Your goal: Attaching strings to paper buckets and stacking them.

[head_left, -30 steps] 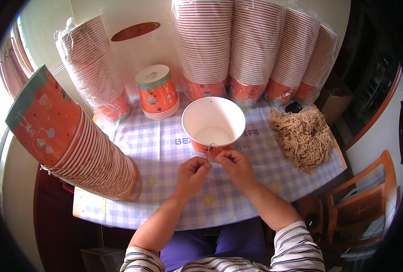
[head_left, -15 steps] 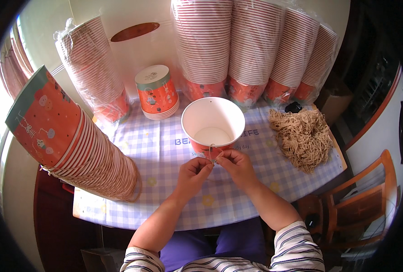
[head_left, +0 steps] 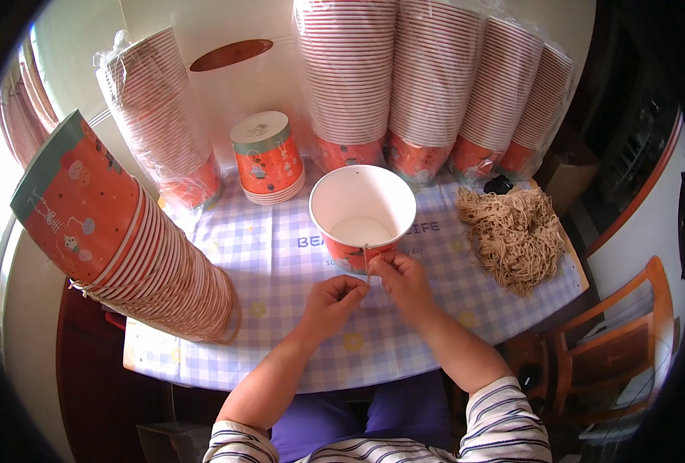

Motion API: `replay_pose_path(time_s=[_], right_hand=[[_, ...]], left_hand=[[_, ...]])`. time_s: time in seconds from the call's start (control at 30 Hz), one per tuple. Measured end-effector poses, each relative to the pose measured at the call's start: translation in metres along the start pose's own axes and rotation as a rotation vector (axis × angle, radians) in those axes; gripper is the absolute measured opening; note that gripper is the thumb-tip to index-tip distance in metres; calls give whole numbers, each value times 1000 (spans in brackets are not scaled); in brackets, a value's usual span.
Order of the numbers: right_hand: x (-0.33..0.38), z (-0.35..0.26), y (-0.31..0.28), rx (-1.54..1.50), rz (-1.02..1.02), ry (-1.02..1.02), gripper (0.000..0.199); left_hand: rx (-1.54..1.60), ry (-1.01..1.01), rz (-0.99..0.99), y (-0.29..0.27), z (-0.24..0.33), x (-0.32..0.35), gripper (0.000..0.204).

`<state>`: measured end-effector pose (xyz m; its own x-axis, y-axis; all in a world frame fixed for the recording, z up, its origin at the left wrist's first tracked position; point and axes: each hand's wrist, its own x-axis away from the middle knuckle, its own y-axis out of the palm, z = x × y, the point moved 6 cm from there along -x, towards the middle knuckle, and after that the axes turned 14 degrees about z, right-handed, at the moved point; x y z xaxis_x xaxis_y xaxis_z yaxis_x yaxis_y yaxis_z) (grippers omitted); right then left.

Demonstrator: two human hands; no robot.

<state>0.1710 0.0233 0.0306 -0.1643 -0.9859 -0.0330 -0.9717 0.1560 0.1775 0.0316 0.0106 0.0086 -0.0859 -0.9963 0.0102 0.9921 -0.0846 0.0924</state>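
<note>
An orange paper bucket (head_left: 335, 247) with a white inside stands upright on the table in front of me, its mouth facing up. A tan string (head_left: 366, 255) hangs at its near rim. My right hand (head_left: 404, 284) pinches the string close against the bucket's near wall. Just left of it, my left hand (head_left: 333, 302) is closed, thumb and forefinger pressed together on the string's lower part. A small hole shows in the far rim. The string's exact path between my fingertips is partly hidden.
A tall leaning stack of nested buckets (head_left: 157, 255) with strings stands left. Several plastic-wrapped bucket stacks (head_left: 346, 77) line the back, beside a short upside-down stack (head_left: 269, 166). A heap of tan strings (head_left: 516, 239) lies right on the checked tablecloth (head_left: 281, 363). A wooden chair (head_left: 612, 339) stands right.
The string's loop at the near rim has been drawn into a narrow, straighter strand. My left hand has shifted slightly right and down; the bucket stays in place.
</note>
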Motion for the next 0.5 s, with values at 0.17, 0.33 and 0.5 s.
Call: replay_pose_path(time_s=[0.17,0.33,0.5], right_hand=[[-2,5,0,50,-98,73,14],[1,14,4,344,-223,-58,19],[1,14,7,279,-189,-13,18]], left_hand=[[-37,-25,6,-8,-13,-4,17],[-88,-92,17,-9,-7,-2,14],[-127,-33,32,-12,-15,-5,17]])
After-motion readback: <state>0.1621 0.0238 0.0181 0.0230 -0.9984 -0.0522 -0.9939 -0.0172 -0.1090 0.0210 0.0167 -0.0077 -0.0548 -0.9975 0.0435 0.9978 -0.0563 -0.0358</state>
